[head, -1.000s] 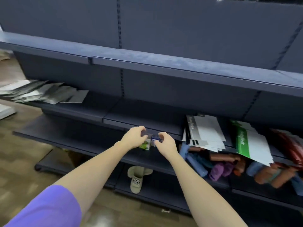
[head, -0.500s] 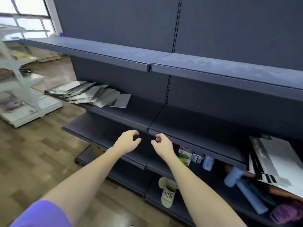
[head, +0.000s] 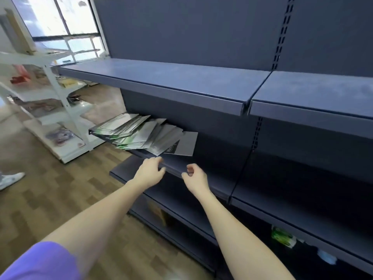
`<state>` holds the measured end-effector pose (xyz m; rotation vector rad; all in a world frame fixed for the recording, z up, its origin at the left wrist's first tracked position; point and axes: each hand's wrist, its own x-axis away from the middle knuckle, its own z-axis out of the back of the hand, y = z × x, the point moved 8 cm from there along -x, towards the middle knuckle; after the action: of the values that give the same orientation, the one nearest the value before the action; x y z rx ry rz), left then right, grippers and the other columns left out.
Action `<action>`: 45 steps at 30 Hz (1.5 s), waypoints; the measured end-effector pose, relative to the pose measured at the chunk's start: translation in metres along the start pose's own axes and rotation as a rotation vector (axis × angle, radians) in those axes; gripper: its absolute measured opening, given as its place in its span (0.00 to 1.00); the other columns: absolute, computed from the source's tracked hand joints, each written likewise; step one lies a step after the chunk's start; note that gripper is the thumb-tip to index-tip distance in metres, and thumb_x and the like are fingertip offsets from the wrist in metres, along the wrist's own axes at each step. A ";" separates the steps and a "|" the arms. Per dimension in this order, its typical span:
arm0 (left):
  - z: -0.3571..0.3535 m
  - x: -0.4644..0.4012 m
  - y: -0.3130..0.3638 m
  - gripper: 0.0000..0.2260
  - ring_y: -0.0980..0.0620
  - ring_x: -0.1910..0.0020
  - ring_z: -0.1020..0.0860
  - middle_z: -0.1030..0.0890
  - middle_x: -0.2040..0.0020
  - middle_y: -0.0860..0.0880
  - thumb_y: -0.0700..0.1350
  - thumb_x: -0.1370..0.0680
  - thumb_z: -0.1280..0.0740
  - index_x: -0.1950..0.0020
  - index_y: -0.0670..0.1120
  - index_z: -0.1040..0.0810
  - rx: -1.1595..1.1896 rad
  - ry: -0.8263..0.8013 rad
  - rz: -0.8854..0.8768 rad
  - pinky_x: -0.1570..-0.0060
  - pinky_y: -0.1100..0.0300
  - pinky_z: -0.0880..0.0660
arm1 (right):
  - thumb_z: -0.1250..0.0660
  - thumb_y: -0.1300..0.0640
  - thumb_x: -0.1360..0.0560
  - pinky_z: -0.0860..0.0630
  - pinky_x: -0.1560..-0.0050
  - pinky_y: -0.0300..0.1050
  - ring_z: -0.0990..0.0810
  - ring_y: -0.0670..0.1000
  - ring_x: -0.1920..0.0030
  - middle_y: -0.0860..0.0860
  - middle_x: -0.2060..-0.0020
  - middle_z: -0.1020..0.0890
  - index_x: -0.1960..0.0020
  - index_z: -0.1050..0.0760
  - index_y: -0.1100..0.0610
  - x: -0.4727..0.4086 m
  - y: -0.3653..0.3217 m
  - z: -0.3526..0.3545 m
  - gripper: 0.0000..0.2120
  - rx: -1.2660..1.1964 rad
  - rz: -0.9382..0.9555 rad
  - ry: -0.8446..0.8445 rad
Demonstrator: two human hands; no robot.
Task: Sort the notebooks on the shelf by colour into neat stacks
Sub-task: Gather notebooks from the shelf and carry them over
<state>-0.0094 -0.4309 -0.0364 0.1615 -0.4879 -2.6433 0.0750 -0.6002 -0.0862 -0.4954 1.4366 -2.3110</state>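
Note:
A loose, fanned pile of notebooks (head: 139, 133) lies at the left end of a dark blue shelf (head: 212, 158); their covers look grey-white, some with green edges, one with a black band. My left hand (head: 150, 172) hovers at the shelf's front edge just below and right of the pile, fingers loosely curled, holding nothing. To its right my right hand (head: 194, 175) hangs in front of the same edge, fingers also loosely curled and empty. Neither hand touches a notebook.
An upper dark blue shelf (head: 181, 81) juts out above the pile. Lower shelves hold a green packet (head: 281, 236) at the right. A white rack (head: 58, 110) with goods stands at the left on the wooden floor. A person's white shoe (head: 10, 179) is at the far left.
The view has swung left along the shelving, so the notebook pile is now near. The small item both hands held a second ago is gone; both hands are empty and closer to the pile.

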 end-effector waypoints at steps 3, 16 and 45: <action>0.012 -0.019 -0.026 0.14 0.41 0.40 0.27 0.22 0.42 0.44 0.50 0.20 0.37 0.37 0.45 0.25 -0.005 0.015 0.034 0.44 0.48 0.27 | 0.33 0.54 0.23 0.26 0.35 0.49 0.22 0.50 0.41 0.49 0.40 0.21 0.34 0.26 0.53 -0.018 -0.011 -0.022 0.18 0.006 -0.012 -0.023; 0.039 -0.121 -0.128 0.23 0.37 0.32 0.32 0.29 0.30 0.38 0.49 0.17 0.40 0.25 0.38 0.35 -0.018 0.011 0.024 0.34 0.49 0.37 | 0.35 0.58 0.23 0.25 0.38 0.51 0.22 0.52 0.42 0.50 0.41 0.20 0.35 0.25 0.56 -0.095 -0.066 -0.098 0.16 0.024 -0.079 0.053; 0.037 -0.171 -0.201 0.32 0.40 0.28 0.33 0.28 0.29 0.42 0.64 0.22 0.54 0.32 0.44 0.28 0.008 -0.006 -0.306 0.31 0.47 0.36 | 0.32 0.57 0.22 0.22 0.43 0.50 0.20 0.59 0.42 0.56 0.40 0.18 0.35 0.26 0.58 -0.143 -0.091 -0.138 0.16 -0.090 -0.366 0.499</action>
<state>0.0544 -0.1742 -0.0695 0.2489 -0.5103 -2.9402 0.1209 -0.3869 -0.0759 -0.2225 1.8048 -2.8114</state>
